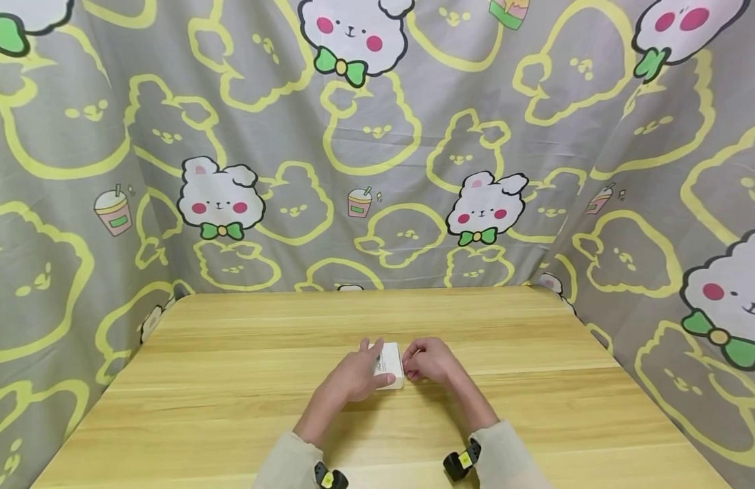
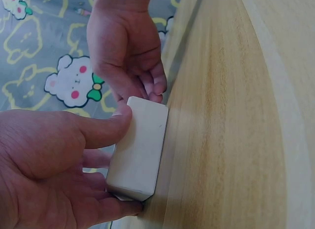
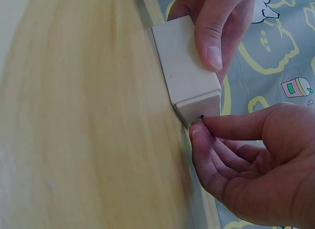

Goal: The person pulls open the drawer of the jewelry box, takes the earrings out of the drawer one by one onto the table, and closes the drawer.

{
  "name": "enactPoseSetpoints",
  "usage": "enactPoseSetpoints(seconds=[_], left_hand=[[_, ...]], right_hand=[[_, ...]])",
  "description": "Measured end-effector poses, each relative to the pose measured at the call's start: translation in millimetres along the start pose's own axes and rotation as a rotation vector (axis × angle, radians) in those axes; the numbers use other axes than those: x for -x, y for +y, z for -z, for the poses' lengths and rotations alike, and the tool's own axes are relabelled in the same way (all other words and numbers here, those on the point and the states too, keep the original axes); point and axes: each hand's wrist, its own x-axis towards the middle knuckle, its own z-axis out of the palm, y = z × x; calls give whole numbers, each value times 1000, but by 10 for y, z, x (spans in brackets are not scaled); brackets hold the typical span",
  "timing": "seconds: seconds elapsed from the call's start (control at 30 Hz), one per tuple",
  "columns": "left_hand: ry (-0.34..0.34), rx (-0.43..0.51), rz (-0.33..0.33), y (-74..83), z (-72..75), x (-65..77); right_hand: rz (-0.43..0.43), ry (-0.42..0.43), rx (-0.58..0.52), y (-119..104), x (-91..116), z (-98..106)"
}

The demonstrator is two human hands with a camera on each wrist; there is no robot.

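A small white box (image 1: 390, 358) lies on the wooden table, with some dark print on its upper face. My left hand (image 1: 353, 375) grips it from the left; in the left wrist view the thumb presses one side of the box (image 2: 142, 145) while the fingers curl under the other. At the box's right end is my right hand (image 1: 431, 358). Its thumb and index finger pinch together right at the end face, as the right wrist view shows, with a small dark tab (image 3: 202, 117) peeking out between the fingertips. The rest of that tab is hidden.
The light wooden table (image 1: 231, 387) stretches around both hands. A grey curtain (image 1: 408, 149) with yellow outlines and white cartoon animals hangs along its back and both sides. Each forearm wears a black wrist camera (image 1: 459, 464) near the sleeve cuff.
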Motion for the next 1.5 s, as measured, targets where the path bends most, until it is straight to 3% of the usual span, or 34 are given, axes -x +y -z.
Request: enactPoseSetpoints(seconds=[1.5], left_hand=[[-11,-4,25,7,-2,-15]], right_hand=[[-2,-25,-26,28,-8,68]])
